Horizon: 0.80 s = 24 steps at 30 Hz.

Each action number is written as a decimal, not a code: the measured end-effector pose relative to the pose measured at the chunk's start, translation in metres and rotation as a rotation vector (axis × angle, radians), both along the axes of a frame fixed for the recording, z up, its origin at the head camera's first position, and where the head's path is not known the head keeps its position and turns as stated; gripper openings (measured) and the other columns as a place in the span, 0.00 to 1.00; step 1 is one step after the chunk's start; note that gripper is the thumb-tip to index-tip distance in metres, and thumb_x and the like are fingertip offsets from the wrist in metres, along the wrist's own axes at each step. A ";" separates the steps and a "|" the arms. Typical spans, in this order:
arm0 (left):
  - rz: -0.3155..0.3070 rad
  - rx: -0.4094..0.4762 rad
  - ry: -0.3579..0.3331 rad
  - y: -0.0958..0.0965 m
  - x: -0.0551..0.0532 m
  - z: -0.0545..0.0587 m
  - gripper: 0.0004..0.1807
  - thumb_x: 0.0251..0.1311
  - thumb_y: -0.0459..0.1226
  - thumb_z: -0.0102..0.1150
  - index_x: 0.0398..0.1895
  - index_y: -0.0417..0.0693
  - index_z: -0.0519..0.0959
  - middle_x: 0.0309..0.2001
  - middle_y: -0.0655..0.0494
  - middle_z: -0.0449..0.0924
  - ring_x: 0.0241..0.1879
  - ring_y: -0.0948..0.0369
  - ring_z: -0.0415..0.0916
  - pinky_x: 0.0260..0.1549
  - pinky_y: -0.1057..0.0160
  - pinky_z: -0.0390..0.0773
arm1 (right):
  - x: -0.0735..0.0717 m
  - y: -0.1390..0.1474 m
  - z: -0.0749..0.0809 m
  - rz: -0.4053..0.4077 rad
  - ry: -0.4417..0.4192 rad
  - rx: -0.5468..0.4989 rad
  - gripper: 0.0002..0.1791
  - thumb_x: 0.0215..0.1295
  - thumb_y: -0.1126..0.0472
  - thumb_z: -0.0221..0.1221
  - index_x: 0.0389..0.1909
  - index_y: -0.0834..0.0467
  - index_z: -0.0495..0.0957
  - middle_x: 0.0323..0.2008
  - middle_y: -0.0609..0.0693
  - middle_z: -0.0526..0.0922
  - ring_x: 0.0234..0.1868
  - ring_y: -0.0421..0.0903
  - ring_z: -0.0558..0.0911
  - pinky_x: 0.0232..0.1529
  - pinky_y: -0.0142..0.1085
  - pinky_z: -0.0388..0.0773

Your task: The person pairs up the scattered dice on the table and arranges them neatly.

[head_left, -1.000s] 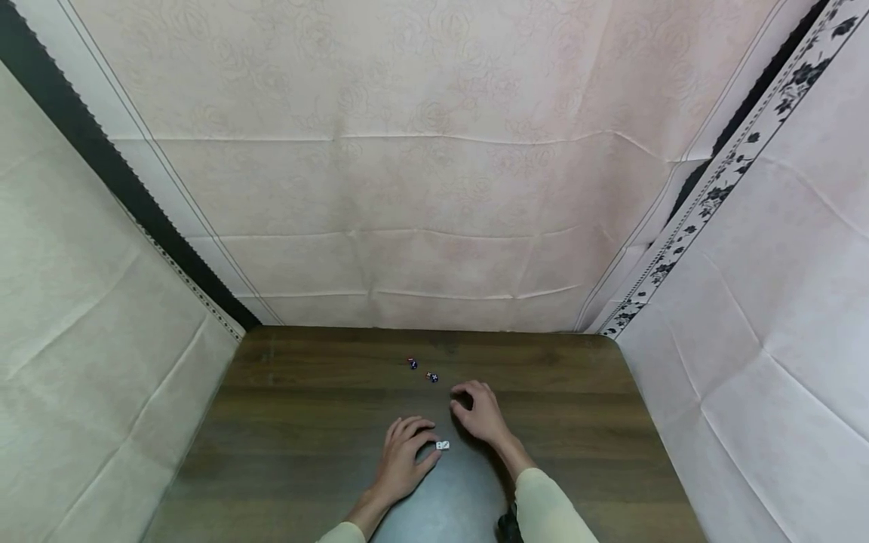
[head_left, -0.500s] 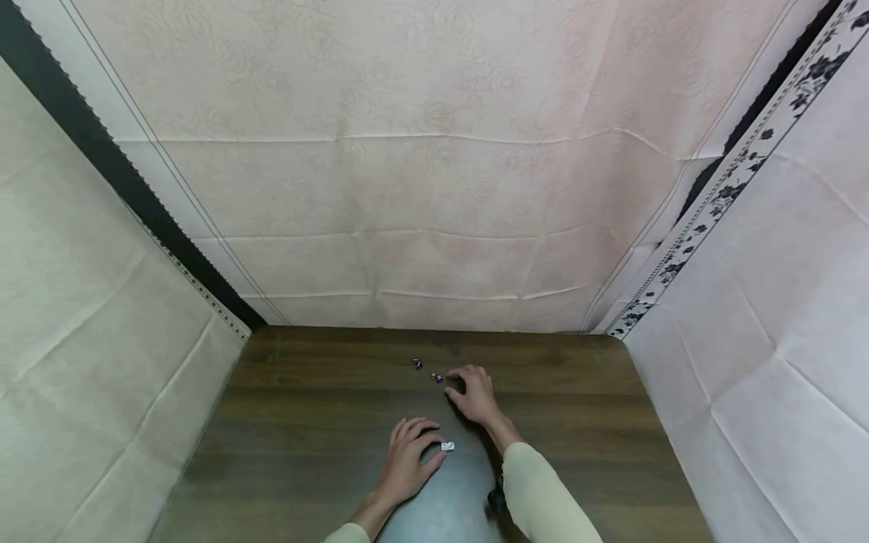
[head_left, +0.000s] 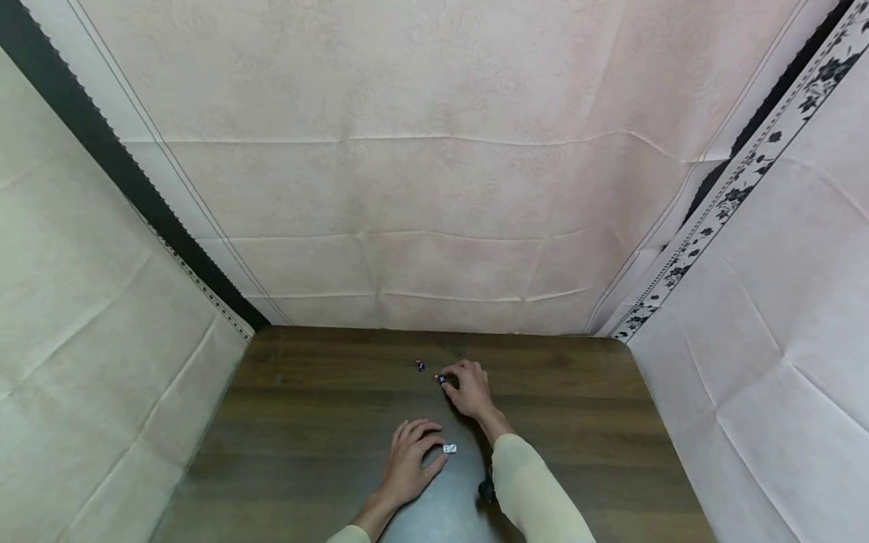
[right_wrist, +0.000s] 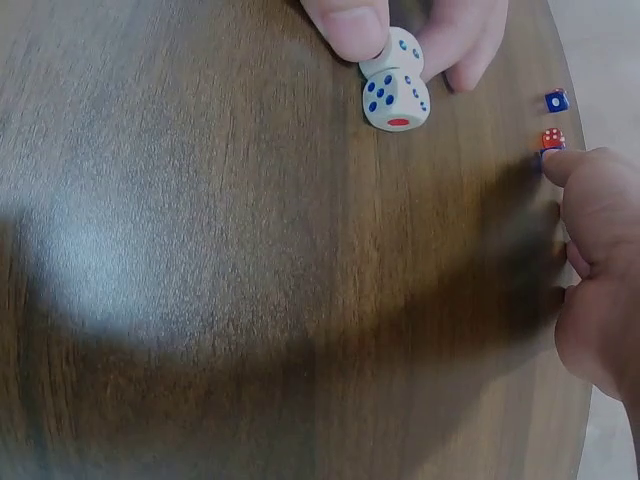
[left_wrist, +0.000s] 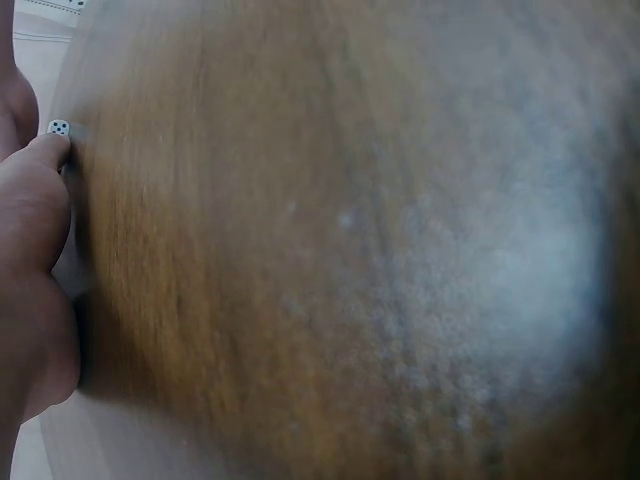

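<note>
My left hand [head_left: 407,461] pinches one white die [right_wrist: 404,50] between thumb and index finger. A second white die [right_wrist: 396,100], with blue pips and one red pip, sits right against it. Only one white die face [left_wrist: 59,128] shows past the thumb in the left wrist view. Farther back, my right hand [head_left: 471,391] has thumb and index finger around a blue die [head_left: 441,379], its fingertips partly hiding it. A red die [right_wrist: 553,138] sits directly beside that blue one. Just beyond, another blue die [right_wrist: 557,100] lies with a bit of red behind it.
The dice are on a brown wood-grain table [head_left: 305,422] with rounded back corners. Pale cloth [head_left: 434,226] hangs behind it, and more cloth [head_left: 767,392] covers both sides. A dark round object [head_left: 486,490] shows by the right forearm.
My right hand has moved forward and left to the nearer coloured pair, its fingertips closing on the blue die. The left hand stays at the white dice. The whole view has shifted slightly.
</note>
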<state>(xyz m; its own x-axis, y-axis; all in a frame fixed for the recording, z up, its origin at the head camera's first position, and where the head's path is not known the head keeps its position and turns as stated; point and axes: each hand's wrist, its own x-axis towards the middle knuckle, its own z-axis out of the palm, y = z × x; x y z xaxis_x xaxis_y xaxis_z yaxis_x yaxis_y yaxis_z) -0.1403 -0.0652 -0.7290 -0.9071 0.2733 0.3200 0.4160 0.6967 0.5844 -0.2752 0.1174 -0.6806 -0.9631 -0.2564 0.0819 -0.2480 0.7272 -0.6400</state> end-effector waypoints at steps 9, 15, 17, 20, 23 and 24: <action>0.000 -0.004 -0.014 0.000 0.000 0.001 0.10 0.67 0.46 0.82 0.48 0.64 0.92 0.64 0.61 0.88 0.71 0.51 0.80 0.76 0.28 0.69 | -0.002 -0.004 -0.006 -0.041 0.018 0.037 0.11 0.78 0.58 0.72 0.56 0.52 0.92 0.64 0.58 0.85 0.68 0.60 0.79 0.72 0.59 0.72; -0.006 0.003 0.017 0.002 0.000 -0.004 0.10 0.67 0.47 0.82 0.47 0.64 0.92 0.64 0.61 0.88 0.70 0.50 0.80 0.75 0.27 0.70 | 0.002 -0.003 -0.007 -0.062 0.019 0.041 0.10 0.78 0.57 0.72 0.55 0.52 0.92 0.63 0.56 0.85 0.68 0.58 0.79 0.73 0.57 0.72; -0.007 0.012 0.042 0.001 -0.001 -0.008 0.10 0.66 0.47 0.82 0.47 0.65 0.91 0.63 0.62 0.88 0.69 0.50 0.81 0.73 0.26 0.71 | 0.004 -0.002 -0.007 -0.062 0.024 0.026 0.10 0.78 0.57 0.72 0.55 0.52 0.92 0.62 0.57 0.86 0.67 0.58 0.79 0.72 0.57 0.72; -0.007 0.035 0.043 0.000 -0.002 -0.012 0.10 0.66 0.48 0.82 0.47 0.66 0.91 0.63 0.62 0.88 0.70 0.50 0.81 0.74 0.26 0.70 | 0.006 0.001 -0.007 -0.058 0.038 -0.011 0.09 0.77 0.58 0.73 0.54 0.53 0.92 0.60 0.57 0.87 0.66 0.59 0.80 0.71 0.59 0.73; -0.004 0.043 0.033 -0.001 -0.002 -0.012 0.09 0.67 0.48 0.81 0.47 0.67 0.91 0.64 0.63 0.88 0.70 0.50 0.81 0.75 0.26 0.69 | 0.011 0.004 -0.008 -0.052 0.046 -0.027 0.10 0.77 0.58 0.73 0.54 0.54 0.92 0.60 0.57 0.87 0.65 0.59 0.81 0.70 0.59 0.74; -0.004 0.040 0.031 -0.001 -0.002 -0.011 0.09 0.67 0.48 0.81 0.47 0.67 0.91 0.64 0.63 0.88 0.70 0.50 0.80 0.75 0.26 0.69 | 0.013 0.005 -0.009 -0.049 0.050 -0.028 0.10 0.77 0.58 0.73 0.54 0.54 0.92 0.59 0.57 0.88 0.64 0.58 0.81 0.69 0.59 0.74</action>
